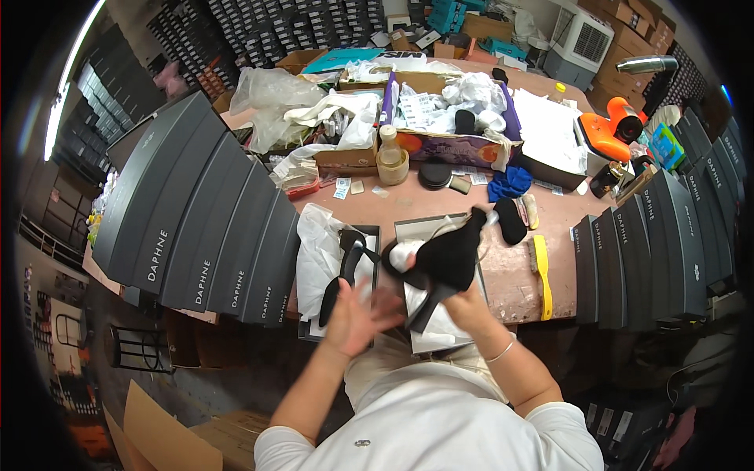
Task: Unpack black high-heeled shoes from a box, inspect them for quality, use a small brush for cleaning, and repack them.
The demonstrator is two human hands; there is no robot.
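My right hand (465,306) grips a black shoe (454,255) with white stuffing at its opening, raised over an open shoebox lid or tray (432,228) lined with white paper. Motion smears part of that shoe. My left hand (355,315) is held out with its fingers apart and blurred, holding nothing. Beside it, another black shoe with a strap (331,301) lies on white tissue paper (316,235) in an open dark shoebox (369,271).
Grey shoeboxes (188,212) stand in a row at left, more (652,243) at right. A yellow brush (539,271), black pad (510,221), blue cloth (509,184) and liquid bottle (392,161) lie or stand farther back. Behind them is a purple carton (455,149) of paper; an orange tool (605,135) sits right.
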